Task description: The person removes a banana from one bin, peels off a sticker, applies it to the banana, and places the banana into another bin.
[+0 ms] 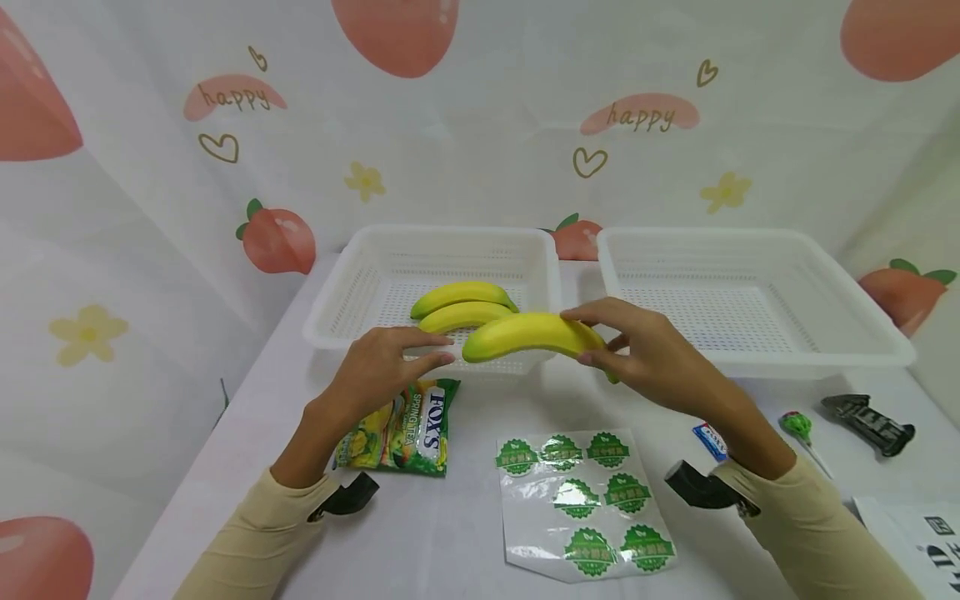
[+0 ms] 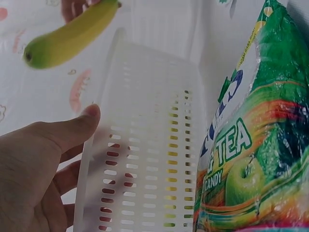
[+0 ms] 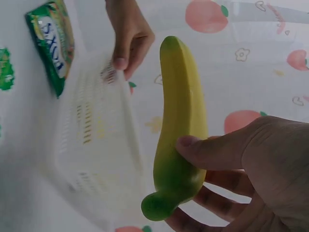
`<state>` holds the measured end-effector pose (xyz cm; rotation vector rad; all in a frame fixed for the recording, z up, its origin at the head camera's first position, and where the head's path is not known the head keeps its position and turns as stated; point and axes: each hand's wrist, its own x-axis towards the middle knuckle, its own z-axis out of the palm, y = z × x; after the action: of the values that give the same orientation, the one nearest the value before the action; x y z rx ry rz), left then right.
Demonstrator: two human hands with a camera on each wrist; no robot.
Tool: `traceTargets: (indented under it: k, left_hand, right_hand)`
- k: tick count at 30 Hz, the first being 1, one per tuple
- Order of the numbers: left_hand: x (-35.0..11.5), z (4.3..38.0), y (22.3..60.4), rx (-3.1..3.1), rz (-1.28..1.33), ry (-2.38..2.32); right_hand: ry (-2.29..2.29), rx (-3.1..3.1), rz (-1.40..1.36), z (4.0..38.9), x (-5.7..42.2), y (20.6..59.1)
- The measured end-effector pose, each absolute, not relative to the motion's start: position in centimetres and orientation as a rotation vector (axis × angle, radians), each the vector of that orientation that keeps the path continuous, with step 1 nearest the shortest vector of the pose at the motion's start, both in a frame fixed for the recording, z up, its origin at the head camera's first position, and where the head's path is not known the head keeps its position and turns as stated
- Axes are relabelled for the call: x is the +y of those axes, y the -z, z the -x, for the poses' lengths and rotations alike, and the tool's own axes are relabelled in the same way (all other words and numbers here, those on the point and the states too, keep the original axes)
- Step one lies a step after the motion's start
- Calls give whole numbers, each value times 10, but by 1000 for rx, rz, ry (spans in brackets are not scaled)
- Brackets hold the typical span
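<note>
STEP: apparent banana transfer | Right hand: fingers pinching banana | Left hand: fingers parted at basket rim, contact unclear | NEXT: likely lower inside, release

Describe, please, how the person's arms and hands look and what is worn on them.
The left hand and right hand wear no gloves. Both arms have plain beige long sleeves, tight toward the wrists. A small dark camera is worn at each wrist.
</note>
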<state>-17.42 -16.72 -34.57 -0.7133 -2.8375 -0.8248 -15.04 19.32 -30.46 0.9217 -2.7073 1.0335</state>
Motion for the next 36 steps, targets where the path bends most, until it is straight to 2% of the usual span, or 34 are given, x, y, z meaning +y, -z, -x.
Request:
traceTargets:
  k: [11,21,30,36]
  left_hand:
    - [-168,174,346,-2809,735,788]
    - [-168,175,350,-2740,795,808]
    - [-167,177,352,-2702,825,774]
    - [-152,167,353,-2429,989,748]
  right_hand:
    - [-1040,-2815,-928,120,213,348]
    - [-951,-2927,-790,127,209,376]
    - [-934,-2938,-728,135,211,386]
    - [-954,-2928,-727,137,213,388]
